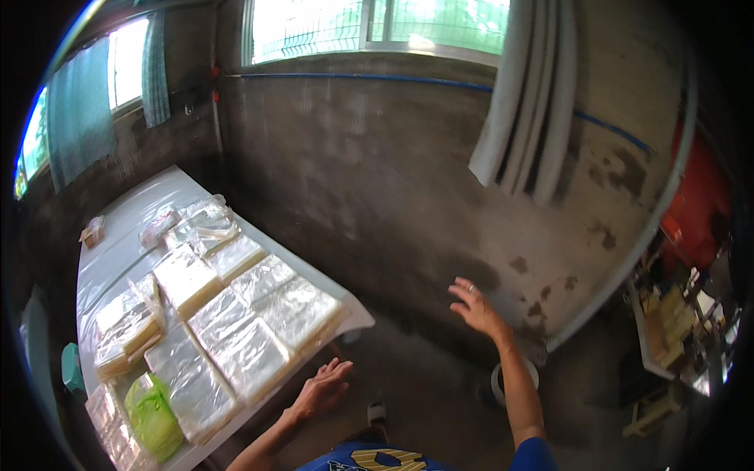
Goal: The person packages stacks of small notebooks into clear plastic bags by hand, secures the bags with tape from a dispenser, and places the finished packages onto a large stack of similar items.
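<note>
Your blue shirt (326,458) lies closest, cut off by the lower edge, with both of your forearms reaching out from it. You have two hands in view, neither gripping anything you can see. Your right hand (481,314) has its fingers spread in the air, one ring (473,289) on them; your left hand (320,388) hangs just beside the desk (161,196), fingers extended and loosely together, its underside hidden from you.

On the desk, to your left, you have at least seven flat packs (243,357) of clear plastic — glare blurs their borders, so an exact count escapes you. One green bag (153,424) sits among the nearest ones, and one small box (93,231) stands near the far left side. Crumpled clear wrap (208,216) covers part of the farther packs.

Your right forearm hides much of one pale bucket (497,383) on the floor, and the crowded shelf (667,322) at far right is too blurred to itemise. The packs nearest your left hand lie flat — their long axis slants from upper left to lower right, the near ends pointing toward you.
</note>
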